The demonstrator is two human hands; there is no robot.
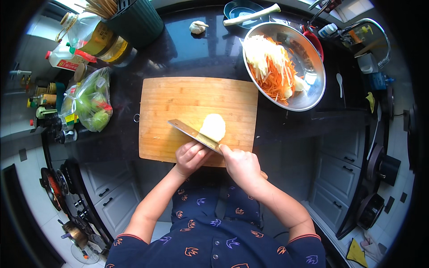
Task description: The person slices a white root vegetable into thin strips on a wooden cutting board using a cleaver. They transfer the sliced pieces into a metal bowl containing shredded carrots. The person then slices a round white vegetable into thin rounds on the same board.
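My right hand [241, 165] is closed around the handle of a kitchen knife [193, 134]. Its broad blade slants up to the left over a wooden cutting board [178, 96]. Against the blade's far side sits a peeled, pale yellow potato-like piece [213, 127]. My left hand [191, 157] is at the board's near edge, just on the near side of the blade. Its fingers are curled in, and the blade hides the fingertips, so what they hold cannot be seen. Some thin pale bits lie on the board beside the blade.
A steel bowl [315, 73] with shredded carrot and pale shreds stands at the back right. Behind it are a blue dish [237, 10] and a leek-like white stalk [252, 14]. Garlic [198, 27] lies at the back. A bag of green vegetables [91, 100] and oil bottles [105, 40] are left.
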